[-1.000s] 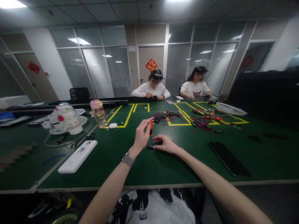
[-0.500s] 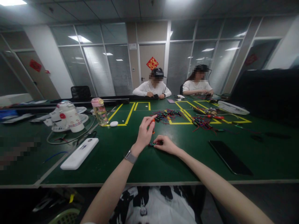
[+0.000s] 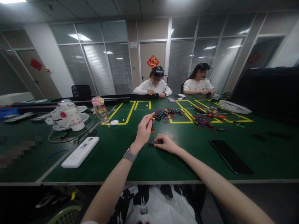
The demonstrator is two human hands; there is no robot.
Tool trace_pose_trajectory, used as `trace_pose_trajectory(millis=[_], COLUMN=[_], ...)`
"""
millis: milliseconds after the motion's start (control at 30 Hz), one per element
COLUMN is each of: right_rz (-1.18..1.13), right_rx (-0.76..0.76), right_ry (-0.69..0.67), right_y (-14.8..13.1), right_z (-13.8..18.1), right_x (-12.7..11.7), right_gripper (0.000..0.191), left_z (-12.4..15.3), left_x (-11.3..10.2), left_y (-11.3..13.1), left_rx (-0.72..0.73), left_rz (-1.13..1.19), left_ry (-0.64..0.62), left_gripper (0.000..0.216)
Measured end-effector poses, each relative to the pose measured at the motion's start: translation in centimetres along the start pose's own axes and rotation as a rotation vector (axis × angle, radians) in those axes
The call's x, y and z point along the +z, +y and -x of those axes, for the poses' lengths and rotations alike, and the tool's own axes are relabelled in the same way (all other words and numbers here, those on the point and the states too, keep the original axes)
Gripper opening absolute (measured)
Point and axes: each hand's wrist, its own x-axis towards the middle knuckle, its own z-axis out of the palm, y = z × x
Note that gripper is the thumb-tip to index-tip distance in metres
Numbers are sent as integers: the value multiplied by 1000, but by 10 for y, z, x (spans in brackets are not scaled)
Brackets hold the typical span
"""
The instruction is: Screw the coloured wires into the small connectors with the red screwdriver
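Note:
My left hand (image 3: 144,130) is closed around the orange-and-black handle of a screwdriver (image 3: 152,125), held upright. Its thin shaft points down at a small green terminal connector (image 3: 152,143) with wires, lying on the green table. My right hand (image 3: 165,143) pinches the connector's right side, the fingertips low at the tabletop. The screwdriver's tip meets the connector, though the exact contact is too small to make out. Beyond my hands lies a pile of small green connectors with red and blue wires (image 3: 168,115).
A second wired bundle (image 3: 203,122) lies to the right, near red-handled tools (image 3: 213,115). A black phone (image 3: 231,157) is right of my arm; a white power bank (image 3: 80,152) and a pink-lidded bottle (image 3: 100,110) are left. Two people sit across the table.
My left fingers have shifted slightly on the screwdriver, and more of its handle shows. My right hand stays at the connector. The view has moved a little.

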Motion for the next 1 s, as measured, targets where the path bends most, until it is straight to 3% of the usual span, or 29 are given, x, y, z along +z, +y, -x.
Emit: trace_pose_trajectory(millis=[133,300,367,500,700,767,900,1000], right_rz=[14,11,10,21,24,17,13,17], right_rx=[0,14,17,25,28,25,26,32], right_ry=[-3,1,-2,-15,-15,-10,-16,-18], right_y=[1,1,0,-1,-1,-1,-2,-3], right_z=[0,0,0,0,0,1,1,1], right_x=[0,0,-1,-2,-2,-2,-2,-3], right_gripper=[12,13,12,13,13,13,12,12], left_z=[0,1,1,0,0,0,0,1], left_x=[3,0,-1,-2,-1,-1,1,1], left_y=[-5,1,3,0,3,5,3,1], left_rx=[-49,41,48,-2,14,21,-41,-73], left_rz=[90,-187,-199,9,-131,-125,109,101], left_ry=[13,140,121,12,134,115,-13,26], left_gripper=[37,21,24,34,22,24,34,27])
